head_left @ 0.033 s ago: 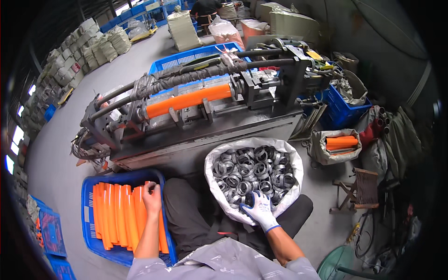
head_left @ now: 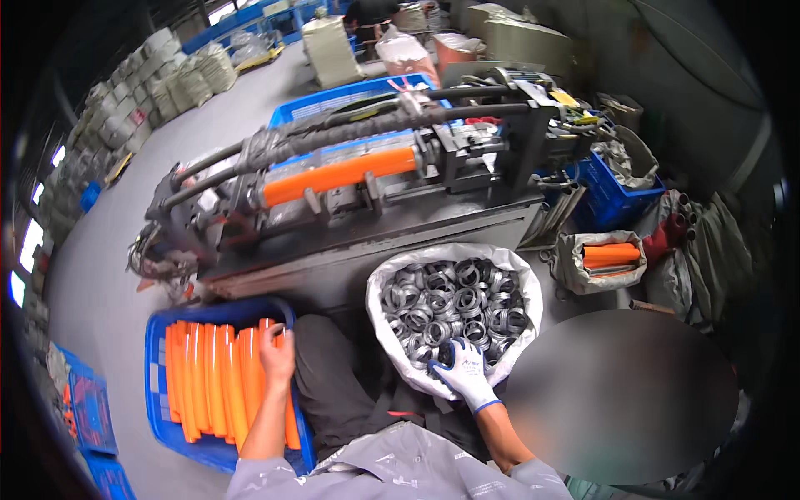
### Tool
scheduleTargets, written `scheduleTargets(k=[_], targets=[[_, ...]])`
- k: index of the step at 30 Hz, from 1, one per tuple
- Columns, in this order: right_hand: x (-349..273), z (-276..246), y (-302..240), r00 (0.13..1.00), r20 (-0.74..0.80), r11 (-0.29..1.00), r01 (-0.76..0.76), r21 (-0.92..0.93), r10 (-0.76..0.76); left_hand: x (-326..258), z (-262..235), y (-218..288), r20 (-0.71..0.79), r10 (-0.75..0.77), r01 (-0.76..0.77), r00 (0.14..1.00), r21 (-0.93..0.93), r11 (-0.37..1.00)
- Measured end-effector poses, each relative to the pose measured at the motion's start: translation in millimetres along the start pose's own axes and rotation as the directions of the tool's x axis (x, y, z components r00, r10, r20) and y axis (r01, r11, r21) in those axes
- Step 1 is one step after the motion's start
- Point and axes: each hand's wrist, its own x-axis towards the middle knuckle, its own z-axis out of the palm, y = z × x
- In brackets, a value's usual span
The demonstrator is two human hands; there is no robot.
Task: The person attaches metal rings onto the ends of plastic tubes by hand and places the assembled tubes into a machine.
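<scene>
One orange tube is already seated in the long machine. The blue crate at the lower left holds roughly ten orange tubes; the bare left hand is closed around one at the crate's right edge. The white sack is heaped with dozens of grey metal rings, the gloved right hand gripping one at its near rim.

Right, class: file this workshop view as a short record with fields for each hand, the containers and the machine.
left hand: bare left hand on an orange tube
right hand: gloved right hand reaching among grey metal rings
tube container: blue crate, on the person's left
ring container: white sack, open
machine: long bench machine with an orange tube loaded
</scene>
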Motion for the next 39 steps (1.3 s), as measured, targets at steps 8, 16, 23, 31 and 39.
scheduleTargets(k=[8, 16, 23, 31, 39], targets=[[5, 6, 24, 0.979, -0.159, 0.988, 0.109, -0.112, -0.126, -54, 143, 66, 0.877, -0.172, -0.762, 0.449, 0.476, 0.438], [11, 19, 46, 1.000, -0.005, 1.000, 0.008, -0.003, -0.008, -57, 159, 22, 0.788, -0.277, -0.710, 0.549, 0.615, 0.342], [16, 22, 45, 1.000, -0.006, 0.999, 0.030, -0.017, -0.030, -70, 140, 22, 0.978, -0.079, -0.735, 0.195, 0.199, 0.648], [17, 24, 48, 0.999, 0.025, 0.991, 0.019, 0.136, -0.022, -5, -10, 59, 0.202, 0.267, -0.249, 0.942, -0.108, 0.962], [31, 7, 110, 0.995, 0.085, 0.997, 0.057, 0.043, -0.061, -31, -156, -145, -0.144, -0.698, 0.643, 0.702, 0.550, 0.533]])
